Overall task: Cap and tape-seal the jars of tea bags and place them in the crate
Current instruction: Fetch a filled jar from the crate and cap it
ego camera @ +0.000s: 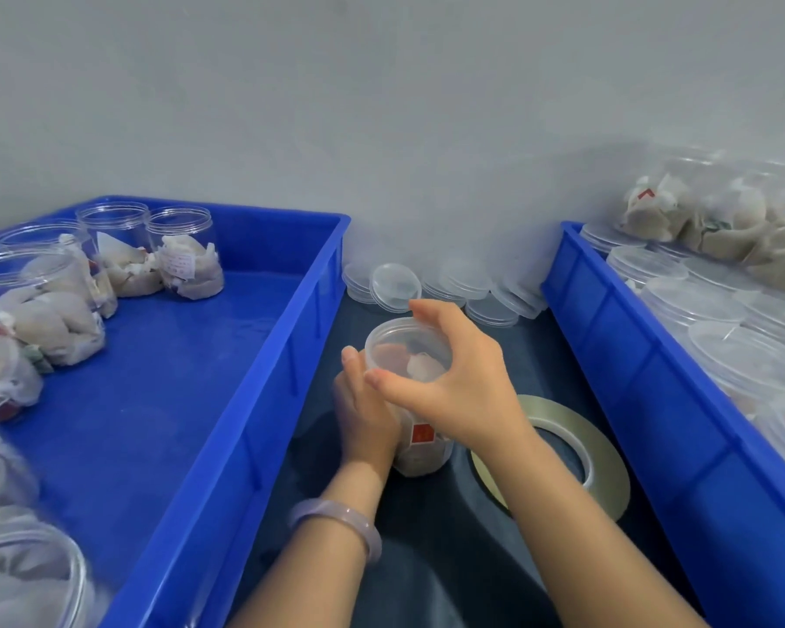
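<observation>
**Both hands on one jar, between two crates**

The left hand [365, 410] grips the side of the jar [420, 446] of tea bags; the right hand [454, 387] curls its fingers round the lid [404, 344] on top. Left of the grip, a blue crate [264, 392] holds open jars [187, 253] along its far and left edges, the floor nearest the grip bare. Right of it, a second crate [653, 401] holds capped jars [699, 301]. Loose lids [395, 283] lie behind; the tape roll [603, 464] lies just right.

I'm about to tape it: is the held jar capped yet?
Capped: a clear lid sits on the jar, right hand gripping its rim, left hand holding the body. Screwed tight? Cannot tell.
</observation>
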A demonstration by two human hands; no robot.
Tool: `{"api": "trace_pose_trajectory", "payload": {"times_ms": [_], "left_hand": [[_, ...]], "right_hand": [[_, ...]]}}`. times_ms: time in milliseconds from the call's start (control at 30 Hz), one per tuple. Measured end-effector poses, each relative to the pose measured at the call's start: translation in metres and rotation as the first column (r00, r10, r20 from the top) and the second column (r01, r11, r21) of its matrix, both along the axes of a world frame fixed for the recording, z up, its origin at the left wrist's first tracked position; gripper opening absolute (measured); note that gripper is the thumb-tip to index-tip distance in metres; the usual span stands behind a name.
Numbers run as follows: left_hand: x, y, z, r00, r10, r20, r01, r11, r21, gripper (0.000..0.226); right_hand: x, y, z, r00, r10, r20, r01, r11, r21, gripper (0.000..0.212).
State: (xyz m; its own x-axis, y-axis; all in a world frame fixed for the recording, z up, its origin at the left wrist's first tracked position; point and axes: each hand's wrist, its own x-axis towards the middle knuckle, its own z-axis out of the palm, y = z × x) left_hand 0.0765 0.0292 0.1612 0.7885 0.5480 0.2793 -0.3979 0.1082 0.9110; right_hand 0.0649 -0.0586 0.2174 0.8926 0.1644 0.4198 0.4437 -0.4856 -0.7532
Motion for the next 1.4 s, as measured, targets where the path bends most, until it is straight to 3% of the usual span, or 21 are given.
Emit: {"api": "trace_pose_trajectory", "payload": {"times_ms": [67, 167, 233, 400, 467, 533, 600, 700, 767, 833, 867, 967, 1033, 1100, 1233, 1400], "left_hand": [[-0.003, -0.001, 0.000, 1.000, 0.022, -0.008, -0.022, 1.000, 0.005, 0.051], [-0.001, 0.001, 0.000, 0.995, 0.051, -0.091, -0.037, 0.988, 0.147, 0.035], [-0.003, 0.002, 0.000, 0.994, 0.057, -0.094, -0.041, 0.986, 0.163, 0.042], [-0.010, 0.005, 0.002, 0.993, 0.113, -0.014, -0.111, 0.989, 0.102, 0.040], [-0.012, 0.006, -0.001, 0.983, 0.183, -0.004, -0.180, 0.968, 0.176, 0.037], [-0.017, 0.008, -0.002, 0.968, 0.253, 0.003, -0.248, 0.945, 0.215, 0.031], [-0.030, 0.008, -0.002, 0.963, 0.270, 0.013, -0.267, 0.941, 0.210, 0.027], [-0.054, 0.003, -0.004, 0.996, 0.057, 0.067, -0.076, 0.942, 0.327, 0.035], [-0.065, -0.003, -0.006, 0.988, -0.147, -0.048, 0.151, 0.855, 0.495, 0.032], [-0.071, -0.010, -0.008, 0.931, -0.261, -0.254, 0.363, 0.723, 0.588, 0.017], [-0.071, -0.012, -0.009, 0.903, -0.281, -0.323, 0.426, 0.673, 0.605, 0.021], [-0.068, -0.014, -0.013, 0.848, -0.361, -0.388, 0.528, 0.623, 0.577, 0.058], [-0.069, -0.016, -0.012, 0.809, -0.453, -0.374, 0.587, 0.614, 0.527, 0.071], [-0.071, -0.017, -0.010, 0.781, -0.537, -0.320, 0.622, 0.617, 0.483, 0.068], [-0.075, -0.015, -0.002, 0.775, -0.598, -0.205, 0.620, 0.655, 0.432, 0.063], [-0.079, -0.023, 0.003, 0.794, -0.599, -0.100, 0.588, 0.717, 0.373, 0.058]], "right_hand": [[-0.003, 0.005, -0.003, 0.997, -0.073, 0.012, 0.073, 0.997, 0.018, 0.090], [-0.005, 0.008, -0.007, 0.992, -0.120, 0.044, 0.118, 0.992, 0.052, 0.087], [-0.006, 0.008, -0.012, 0.990, -0.113, 0.084, 0.109, 0.993, 0.046, 0.082], [-0.023, -0.015, -0.018, 0.995, -0.041, -0.088, 0.036, 0.998, -0.061, 0.123], [-0.029, -0.037, -0.024, 0.971, -0.172, -0.164, 0.153, 0.980, -0.124, 0.112], [-0.036, -0.060, -0.029, 0.918, -0.348, -0.188, 0.290, 0.916, -0.278, 0.088], [-0.044, -0.079, -0.032, 0.892, -0.395, -0.221, 0.248, 0.835, -0.491, 0.067], [-0.056, -0.090, -0.037, 0.877, -0.320, -0.359, -0.020, 0.723, -0.691, 0.076], [-0.056, -0.090, -0.040, 0.893, -0.306, -0.331, -0.028, 0.695, -0.719, 0.069], [-0.056, -0.090, -0.038, 0.920, -0.290, -0.265, 0.034, 0.730, -0.682, 0.040], [-0.057, -0.091, -0.037, 0.928, -0.285, -0.240, 0.064, 0.756, -0.651, 0.030], [-0.061, -0.095, -0.033, 0.922, -0.250, -0.297, 0.114, 0.905, -0.409, 0.016], [-0.065, -0.093, -0.029, 0.927, -0.170, -0.333, 0.097, 0.970, -0.223, 0.019], [-0.068, -0.088, -0.027, 0.940, -0.080, -0.332, 0.036, 0.990, -0.136, 0.024], [-0.072, -0.081, -0.031, 0.960, 0.045, -0.277, -0.046, 0.999, 0.001, 0.024], [-0.072, -0.078, -0.033, 0.955, 0.174, -0.241, -0.130, 0.973, 0.188, 0.045]]}}
